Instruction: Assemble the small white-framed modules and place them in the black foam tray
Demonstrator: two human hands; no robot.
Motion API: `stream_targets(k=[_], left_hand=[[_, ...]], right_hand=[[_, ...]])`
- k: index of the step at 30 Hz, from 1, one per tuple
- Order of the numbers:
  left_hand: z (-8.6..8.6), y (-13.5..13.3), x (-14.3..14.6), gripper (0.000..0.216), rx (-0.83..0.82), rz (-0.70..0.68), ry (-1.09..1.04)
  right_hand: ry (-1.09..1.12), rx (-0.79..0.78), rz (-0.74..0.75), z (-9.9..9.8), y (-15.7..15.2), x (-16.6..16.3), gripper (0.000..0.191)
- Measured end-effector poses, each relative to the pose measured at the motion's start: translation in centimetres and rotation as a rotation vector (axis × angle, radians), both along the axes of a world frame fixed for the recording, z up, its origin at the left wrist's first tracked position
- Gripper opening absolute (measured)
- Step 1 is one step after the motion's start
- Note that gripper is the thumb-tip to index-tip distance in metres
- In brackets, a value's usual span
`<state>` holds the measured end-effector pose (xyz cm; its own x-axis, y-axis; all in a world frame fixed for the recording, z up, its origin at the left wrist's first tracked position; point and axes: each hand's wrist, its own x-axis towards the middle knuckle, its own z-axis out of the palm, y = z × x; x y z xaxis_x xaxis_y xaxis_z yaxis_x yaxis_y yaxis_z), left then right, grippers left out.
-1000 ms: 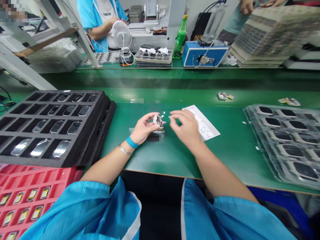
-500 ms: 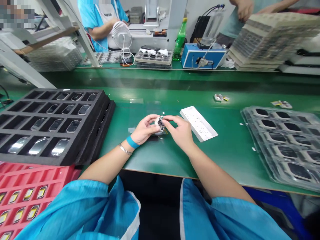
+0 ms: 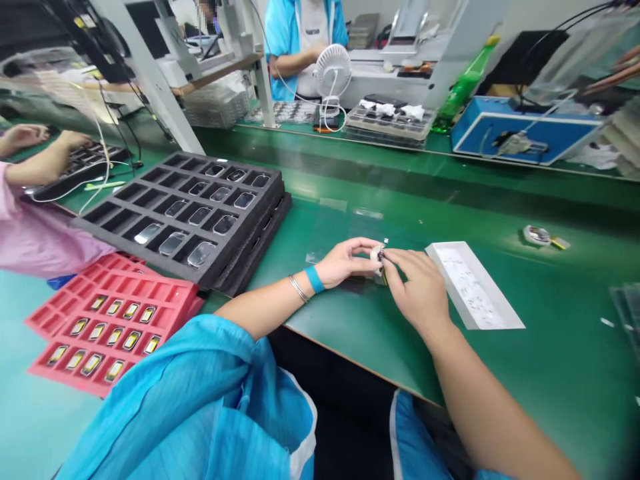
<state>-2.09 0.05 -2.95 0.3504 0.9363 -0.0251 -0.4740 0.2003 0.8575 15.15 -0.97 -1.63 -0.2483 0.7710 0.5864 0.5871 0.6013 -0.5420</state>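
Note:
My left hand (image 3: pixel 344 264) is closed on a small white smartwatch case (image 3: pixel 376 254) with dark parts inside, holding it above the green bench. A tiny pale tab (image 3: pixel 385 241) stands up at its upper edge. From the other side, my right hand (image 3: pixel 421 285) meets the case with thumb and fingers pinched together. Whatever sits between those right fingertips is hidden. Just right of my right hand lies a shallow white tray (image 3: pixel 495 321) scattered with tiny dark pieces.
Black foam trays (image 3: pixel 240 257) holding watch screens are stacked at left, with red trays (image 3: pixel 173 290) of small yellow-and-silver parts below. Another white case with a yellow piece (image 3: pixel 537 235) lies far right. Across the bench are a fan (image 3: pixel 333 70), a blue box (image 3: pixel 525 130) and co-workers' arms (image 3: pixel 47 157).
My view has turned left, so the bench things appear further right and a pink-sleeved co-worker shows. Both hands stay together at the watch case.

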Motion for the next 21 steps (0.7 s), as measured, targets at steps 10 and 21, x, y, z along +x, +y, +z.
stream_targets(k=[10, 21], left_hand=[[1.2, 0.0, -1.0, 0.054, 0.035, -0.008, -0.019], [0.3, -0.1, -0.3, 0.056, 0.09, 0.012, 0.048]], right_hand=[[0.52, -0.401, 0.027, -0.2, 0.0, -0.6, 0.02], [0.088, -0.134, -0.111, -0.2, -0.7, -0.2, 0.014]])
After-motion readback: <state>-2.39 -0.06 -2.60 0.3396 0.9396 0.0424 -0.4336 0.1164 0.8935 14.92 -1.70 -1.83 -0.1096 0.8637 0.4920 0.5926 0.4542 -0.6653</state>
